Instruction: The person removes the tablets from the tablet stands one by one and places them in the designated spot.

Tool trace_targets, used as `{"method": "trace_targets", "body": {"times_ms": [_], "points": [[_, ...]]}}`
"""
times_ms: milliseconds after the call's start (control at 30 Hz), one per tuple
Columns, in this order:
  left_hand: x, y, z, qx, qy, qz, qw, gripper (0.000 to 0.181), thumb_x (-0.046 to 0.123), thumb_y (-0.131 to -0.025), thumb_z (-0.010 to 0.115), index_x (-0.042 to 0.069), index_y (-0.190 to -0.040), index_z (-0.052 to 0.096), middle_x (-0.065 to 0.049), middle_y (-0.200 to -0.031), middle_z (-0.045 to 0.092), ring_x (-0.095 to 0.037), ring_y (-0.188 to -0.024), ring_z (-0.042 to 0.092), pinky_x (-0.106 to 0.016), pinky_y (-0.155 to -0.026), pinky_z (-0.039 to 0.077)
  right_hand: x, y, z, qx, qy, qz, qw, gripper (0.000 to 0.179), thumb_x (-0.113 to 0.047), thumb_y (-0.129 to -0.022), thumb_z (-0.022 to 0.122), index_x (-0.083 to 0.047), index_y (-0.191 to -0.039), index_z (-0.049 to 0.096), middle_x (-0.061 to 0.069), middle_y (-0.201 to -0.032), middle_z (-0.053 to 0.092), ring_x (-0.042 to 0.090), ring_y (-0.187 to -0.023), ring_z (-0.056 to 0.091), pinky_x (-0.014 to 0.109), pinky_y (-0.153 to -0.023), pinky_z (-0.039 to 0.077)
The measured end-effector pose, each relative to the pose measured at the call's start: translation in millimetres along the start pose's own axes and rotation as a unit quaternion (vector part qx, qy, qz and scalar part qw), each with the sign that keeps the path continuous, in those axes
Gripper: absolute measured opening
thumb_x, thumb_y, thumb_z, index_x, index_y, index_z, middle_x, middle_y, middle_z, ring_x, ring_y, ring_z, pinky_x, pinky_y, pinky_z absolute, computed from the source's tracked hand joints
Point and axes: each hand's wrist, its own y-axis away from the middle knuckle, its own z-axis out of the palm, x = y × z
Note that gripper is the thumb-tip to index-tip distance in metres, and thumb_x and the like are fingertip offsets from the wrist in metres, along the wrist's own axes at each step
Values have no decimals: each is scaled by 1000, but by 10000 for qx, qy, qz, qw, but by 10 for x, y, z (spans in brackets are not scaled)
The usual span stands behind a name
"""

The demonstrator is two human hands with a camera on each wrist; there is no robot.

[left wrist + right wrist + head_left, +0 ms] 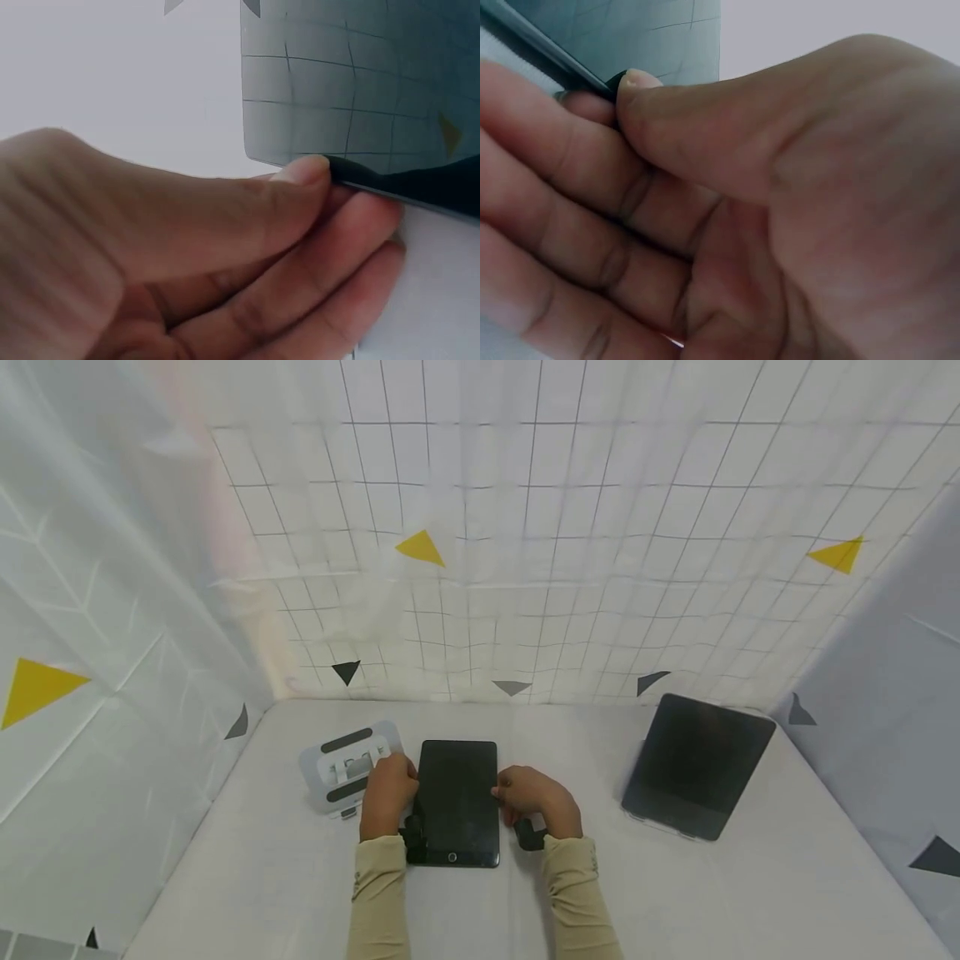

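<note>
Head view: left hand (388, 789) and right hand (538, 795) pinch black tablet (457, 797)'s side edges

Tablet between hands over white table (675, 893), rounded corners, circular home button (452, 857). Grey stand (339, 763) with 2 black strips at left; 2nd tablet (697, 767) tilted at right. Wrist views add thumbs (289, 199) over glossy screen (322, 97), mirrored grid lines.

Left fingers (321, 259), right fingers (581, 161) pinched

Soft, even light; the tablet (319, 82) shows reflections, wrist views look blurry.
</note>
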Motion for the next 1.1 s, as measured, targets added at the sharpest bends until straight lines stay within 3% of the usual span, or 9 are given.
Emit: {"method": "trace_targets", "body": {"times_ms": [233,400,567,900,1100], "points": [[24,46,21,197,-80,-83,9997,53,-17,-86,57,16,-50,38,6,-50,24,-13,-50,20,-30,-47,22,-20,-7,11,5,1,57,10000,22,-18,-108,60,-6,-90,66,6,-69,68,19,-64,66,34,-64,50],[72,67,26,358,-202,-53,9991,55,-17,-86,57,17,-48,36,6,-47,25,-13,-48,22,-30,-46,24,-55,13,-6,44,138,91,9999,25,-18,-108,61,-7,-86,65,6,-68,67,19,-64,65,34,-64,49],[107,71,26,316,-308,-144,9989,54,-16,-88,58,15,-48,40,5,-45,29,-14,-47,27,-31,-46,26,-75,28,-13,58,232,96,9997,25,-18,-108,61,-7,-86,65,5,-67,67,18,-62,64,33,-64,48],[123,100,22,449,-299,52,9985,59,-18,-88,56,18,-51,28,7,-50,17,-11,-50,16,-28,-46,21,-96,15,5,153,226,287,9992,21,-18,-107,63,-6,-91,66,6,-67,67,18,-61,65,33,-62,48],[145,104,32,593,-504,109,9969,52,-18,-89,59,14,-56,33,3,-52,24,-14,-51,24,-31,-50,27,-106,11,36,208,110,336,9992,17,-17,-107,62,-5,-95,65,6,-67,67,19,-61,65,33,-62,49]]}}
